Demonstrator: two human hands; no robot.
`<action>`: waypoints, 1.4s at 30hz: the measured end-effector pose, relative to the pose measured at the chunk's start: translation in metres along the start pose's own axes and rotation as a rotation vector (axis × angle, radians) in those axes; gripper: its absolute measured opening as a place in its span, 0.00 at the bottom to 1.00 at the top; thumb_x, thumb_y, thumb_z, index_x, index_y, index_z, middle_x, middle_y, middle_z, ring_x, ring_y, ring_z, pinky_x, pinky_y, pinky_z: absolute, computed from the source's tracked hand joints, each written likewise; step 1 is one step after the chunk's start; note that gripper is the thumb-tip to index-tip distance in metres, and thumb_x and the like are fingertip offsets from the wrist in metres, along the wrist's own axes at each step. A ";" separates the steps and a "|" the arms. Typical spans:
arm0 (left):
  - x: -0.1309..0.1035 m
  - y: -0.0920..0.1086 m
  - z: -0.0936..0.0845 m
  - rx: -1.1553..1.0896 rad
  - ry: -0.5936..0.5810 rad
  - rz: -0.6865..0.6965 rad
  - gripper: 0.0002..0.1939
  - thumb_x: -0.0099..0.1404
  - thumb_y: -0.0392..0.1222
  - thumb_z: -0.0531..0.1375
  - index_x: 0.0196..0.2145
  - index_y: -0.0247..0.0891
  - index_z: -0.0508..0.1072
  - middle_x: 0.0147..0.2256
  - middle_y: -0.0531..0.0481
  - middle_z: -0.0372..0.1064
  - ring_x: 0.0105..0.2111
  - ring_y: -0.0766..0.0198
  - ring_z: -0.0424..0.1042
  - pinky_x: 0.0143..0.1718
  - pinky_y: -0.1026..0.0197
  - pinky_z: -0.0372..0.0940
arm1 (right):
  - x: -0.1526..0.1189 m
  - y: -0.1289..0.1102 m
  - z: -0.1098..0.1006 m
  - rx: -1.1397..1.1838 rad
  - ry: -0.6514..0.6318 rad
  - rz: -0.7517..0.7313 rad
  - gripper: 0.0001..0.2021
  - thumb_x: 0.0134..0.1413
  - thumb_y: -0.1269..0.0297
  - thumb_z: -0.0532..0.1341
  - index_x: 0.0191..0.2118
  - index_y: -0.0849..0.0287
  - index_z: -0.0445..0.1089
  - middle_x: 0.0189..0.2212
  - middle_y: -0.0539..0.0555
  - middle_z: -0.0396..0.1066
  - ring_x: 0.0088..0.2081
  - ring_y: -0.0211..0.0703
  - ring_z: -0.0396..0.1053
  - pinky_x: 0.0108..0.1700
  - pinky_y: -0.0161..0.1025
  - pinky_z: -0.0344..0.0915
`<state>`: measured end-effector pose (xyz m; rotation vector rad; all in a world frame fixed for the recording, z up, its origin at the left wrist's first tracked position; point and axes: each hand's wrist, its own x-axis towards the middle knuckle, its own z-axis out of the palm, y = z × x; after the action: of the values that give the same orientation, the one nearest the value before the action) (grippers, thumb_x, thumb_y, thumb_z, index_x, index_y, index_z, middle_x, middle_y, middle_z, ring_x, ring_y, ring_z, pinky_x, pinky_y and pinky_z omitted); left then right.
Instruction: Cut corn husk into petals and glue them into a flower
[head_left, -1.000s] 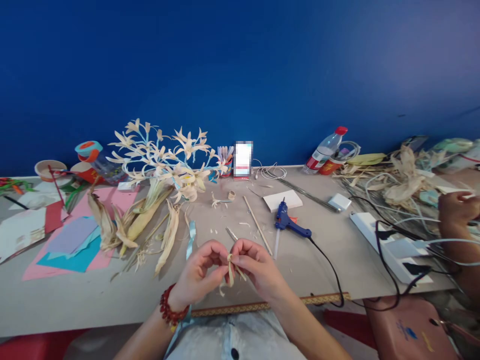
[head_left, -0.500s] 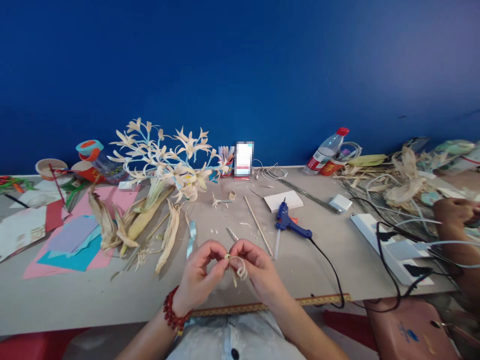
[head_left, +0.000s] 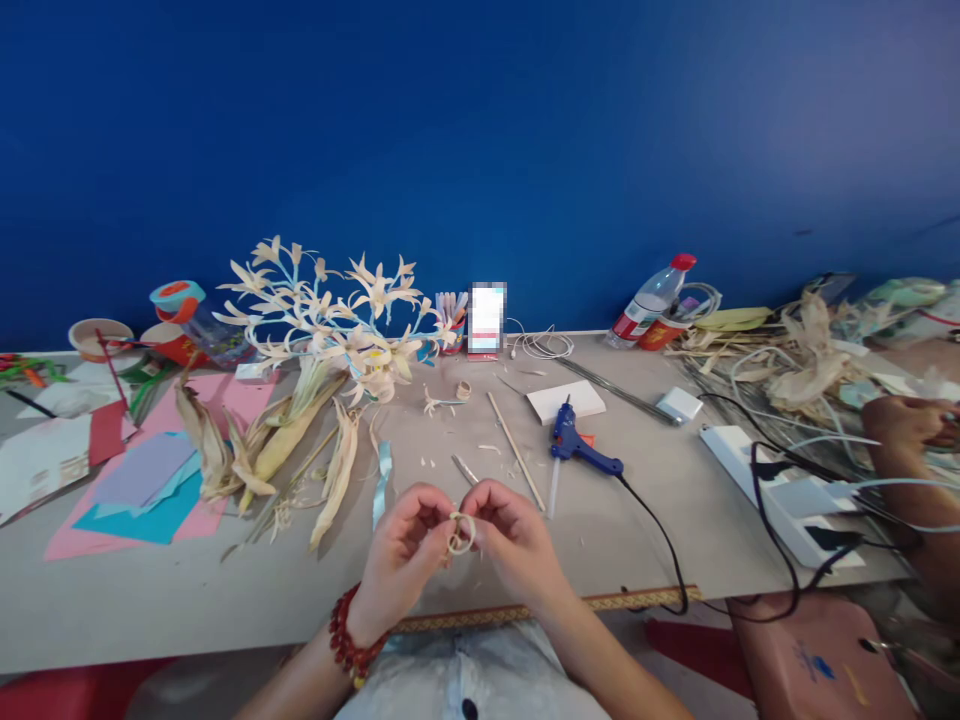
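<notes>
Between my fingertips, close to the table's front edge, is a thin curled strip of pale corn husk (head_left: 462, 536). My left hand (head_left: 409, 545) pinches it from one side, a red bead bracelet on its wrist. My right hand (head_left: 517, 545) pinches it from the other side, thumb against forefinger. The strip bends into a small loop below the fingers; its ends are partly hidden. Just beyond my hands lie a pen-like metal tool (head_left: 465, 468) and a light blue ribbon (head_left: 383, 480). A small husk flower piece (head_left: 442, 402) rests farther back.
Husk flowers on blue stems (head_left: 352, 330) stand back left, above dried husks (head_left: 337, 480) and coloured paper (head_left: 150, 500). To the right are a blue glue gun (head_left: 574, 445) with its cord, a thin stick (head_left: 517, 450) and a power strip (head_left: 780, 500). A co-worker's hand (head_left: 907, 425) is far right.
My fingers have drawn slightly closer together. The husk strip, earlier curling loosely to the right with an end hanging down, now forms a rounder loop under my fingertips.
</notes>
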<state>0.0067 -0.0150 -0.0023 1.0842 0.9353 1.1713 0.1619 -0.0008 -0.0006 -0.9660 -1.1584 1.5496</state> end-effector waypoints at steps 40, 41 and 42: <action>0.002 -0.002 0.004 0.246 -0.012 0.232 0.03 0.69 0.37 0.56 0.38 0.39 0.70 0.37 0.47 0.66 0.37 0.61 0.68 0.38 0.61 0.65 | -0.001 -0.004 -0.003 -0.888 0.147 -0.647 0.05 0.53 0.72 0.59 0.33 0.54 0.65 0.27 0.53 0.71 0.30 0.45 0.68 0.35 0.41 0.61; 0.003 -0.001 0.003 0.306 -0.007 0.276 0.03 0.68 0.35 0.57 0.39 0.40 0.71 0.38 0.47 0.66 0.39 0.60 0.68 0.40 0.60 0.65 | -0.001 -0.005 -0.003 -0.902 0.147 -0.651 0.04 0.53 0.71 0.60 0.32 0.54 0.65 0.27 0.53 0.72 0.29 0.45 0.68 0.35 0.42 0.61; 0.003 0.000 0.003 0.364 -0.001 0.317 0.04 0.67 0.34 0.57 0.39 0.40 0.71 0.38 0.47 0.67 0.40 0.60 0.68 0.41 0.60 0.65 | 0.000 -0.005 -0.003 -0.913 0.146 -0.653 0.04 0.54 0.71 0.60 0.32 0.54 0.65 0.26 0.53 0.71 0.29 0.45 0.68 0.35 0.42 0.61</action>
<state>0.0096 -0.0125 -0.0017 1.5704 1.0254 1.2840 0.1664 0.0002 0.0038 -1.0695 -1.8804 0.3861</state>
